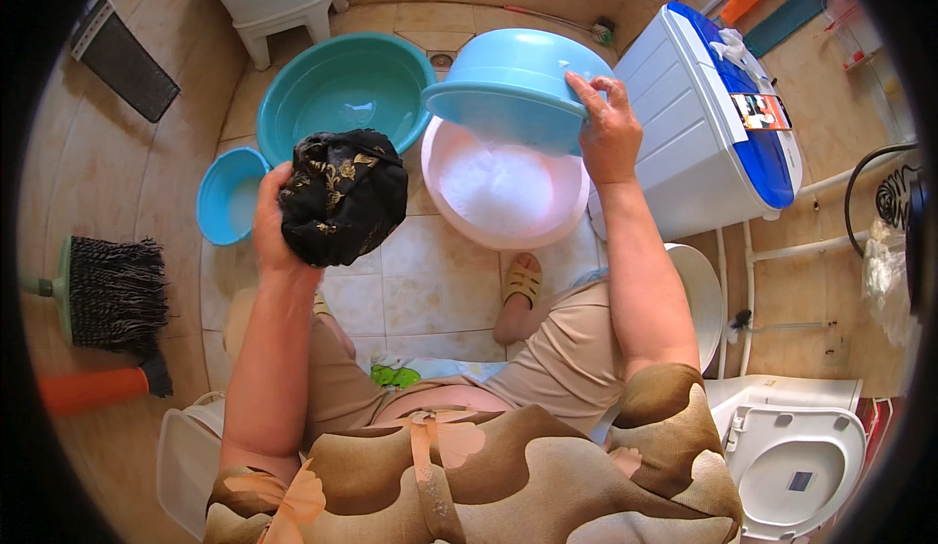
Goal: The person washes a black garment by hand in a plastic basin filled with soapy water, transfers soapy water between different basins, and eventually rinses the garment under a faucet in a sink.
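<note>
My left hand (272,223) grips a bunched black cloth (343,200) with a gold floral pattern, raised above the tiled floor. By its rim, my right hand (612,123) holds a light blue plastic basin (524,57) tilted on its side. Beneath that basin stands a pale pink basin (506,230) full of white suds (495,181). A larger teal basin (275,82) with water in it sits behind the cloth. Left of the cloth is a small blue bucket (209,203) holding cloudy liquid.
A white washing machine (674,112) with a blue top stands at the right, a phone (761,112) lying on it. At lower right is a toilet (795,463). A mop head (117,291) hangs at left. A floor drain (440,60) lies between the basins.
</note>
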Tool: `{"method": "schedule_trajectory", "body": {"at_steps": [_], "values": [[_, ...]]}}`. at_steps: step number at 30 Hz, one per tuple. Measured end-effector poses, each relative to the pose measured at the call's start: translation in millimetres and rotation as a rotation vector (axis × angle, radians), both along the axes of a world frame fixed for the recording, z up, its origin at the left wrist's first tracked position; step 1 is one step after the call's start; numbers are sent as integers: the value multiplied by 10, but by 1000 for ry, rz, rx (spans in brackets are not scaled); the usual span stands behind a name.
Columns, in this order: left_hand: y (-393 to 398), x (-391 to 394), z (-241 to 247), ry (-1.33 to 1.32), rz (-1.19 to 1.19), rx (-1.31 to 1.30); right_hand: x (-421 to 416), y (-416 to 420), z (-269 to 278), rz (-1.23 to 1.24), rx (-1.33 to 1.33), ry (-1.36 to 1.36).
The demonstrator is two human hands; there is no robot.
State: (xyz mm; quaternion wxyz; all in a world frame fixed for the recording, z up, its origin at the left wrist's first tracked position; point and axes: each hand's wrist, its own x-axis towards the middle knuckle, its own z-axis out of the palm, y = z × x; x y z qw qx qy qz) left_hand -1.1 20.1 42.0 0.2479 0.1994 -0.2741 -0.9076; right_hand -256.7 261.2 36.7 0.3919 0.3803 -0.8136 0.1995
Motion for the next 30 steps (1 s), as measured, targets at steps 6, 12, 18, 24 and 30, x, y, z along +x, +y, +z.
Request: {"method": "schedule_trajectory", "body": {"at_steps": [6, 12, 18, 24, 30], "values": [[-107, 25, -176, -13, 25, -1, -66, 150, -26, -46, -29, 1], [-93, 91, -114, 45, -48, 17, -59, 189, -39, -58, -38, -4], [-69, 33, -116, 27, -63, -11, -79, 280, -43, -29, -14, -14], [28, -3, -48, 82, -94, -16, -93, 254, -32, -23, -32, -6], [60, -42, 5, 29, -69, -19, -106, 312, -24, -73, -66, -10]]}}
